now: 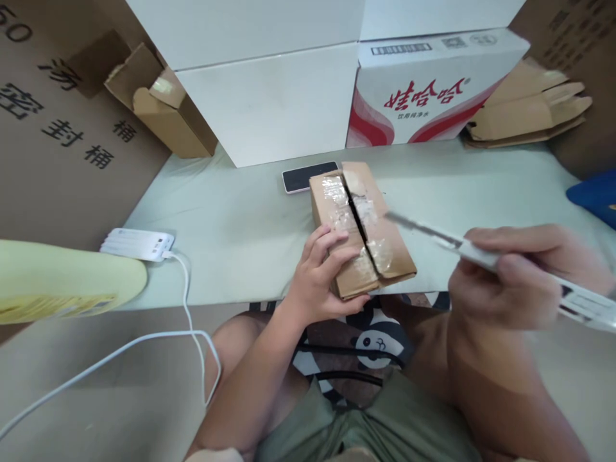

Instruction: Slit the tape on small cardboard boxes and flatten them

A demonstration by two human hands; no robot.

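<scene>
A small brown cardboard box lies on the table near its front edge. Clear tape covers parts of its top, and a dark gap runs lengthwise between the flaps, the right flap standing a little raised. My left hand grips the near left corner of the box, fingers on top and thumb at the near end. In my right hand is a box cutter with a white handle, its blade out and pointing left at the right flap. The hand is slightly blurred; whether the blade tip touches the cardboard I cannot tell.
Behind the box lies a phone. White cartons and a red-and-white carton stand along the back. A white power bank with a cable and a yellow object are at left. Folded cardboard sits at the right back.
</scene>
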